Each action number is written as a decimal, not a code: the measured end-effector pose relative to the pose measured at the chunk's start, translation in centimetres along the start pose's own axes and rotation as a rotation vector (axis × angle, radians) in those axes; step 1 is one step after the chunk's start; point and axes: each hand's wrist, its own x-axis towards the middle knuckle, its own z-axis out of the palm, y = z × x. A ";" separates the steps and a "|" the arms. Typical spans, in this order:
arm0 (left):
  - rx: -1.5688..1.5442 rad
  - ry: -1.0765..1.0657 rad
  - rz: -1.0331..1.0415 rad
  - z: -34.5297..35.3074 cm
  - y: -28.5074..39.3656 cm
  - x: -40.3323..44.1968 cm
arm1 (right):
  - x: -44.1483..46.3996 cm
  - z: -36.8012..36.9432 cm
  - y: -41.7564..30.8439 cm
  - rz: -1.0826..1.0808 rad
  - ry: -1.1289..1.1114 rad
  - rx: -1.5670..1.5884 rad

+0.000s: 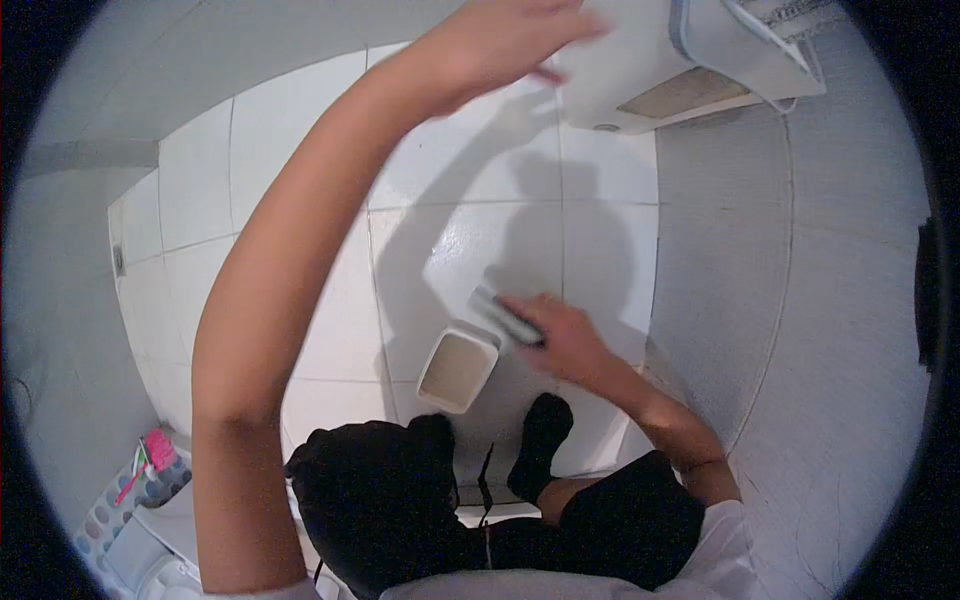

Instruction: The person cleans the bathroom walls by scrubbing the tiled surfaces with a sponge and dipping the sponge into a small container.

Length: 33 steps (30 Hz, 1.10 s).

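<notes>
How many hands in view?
2: the left hand at the top edge, the right hand gripping a blurred grey tool near the white tub. No others visible.

Light from above the near side whitens the tiled floor [190, 215], leaving a small glare patch and a broad shadow across its middle. The right wall [830, 310] is dimmer, grainy. Left hand [505, 45] and right hand [568, 343] blur; fisheye edges curve into black.
</notes>
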 end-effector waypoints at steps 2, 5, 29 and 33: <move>0.432 -0.119 -0.043 -3.2 -6.4 -4.8 | -1.2 2.6 -1.5 0.025 -0.313 0.102; 0.948 -0.299 -0.334 -5.0 -14.6 -15.8 | -1.4 2.4 -1.5 0.209 -0.534 -0.045; 0.964 -0.246 -0.488 -0.2 -17.4 -29.2 | -5.6 6.7 -2.0 0.292 -0.193 0.275; 0.164 -0.158 -1.087 4.1 -14.3 -34.6 | -4.7 7.0 -3.7 0.256 -0.163 0.083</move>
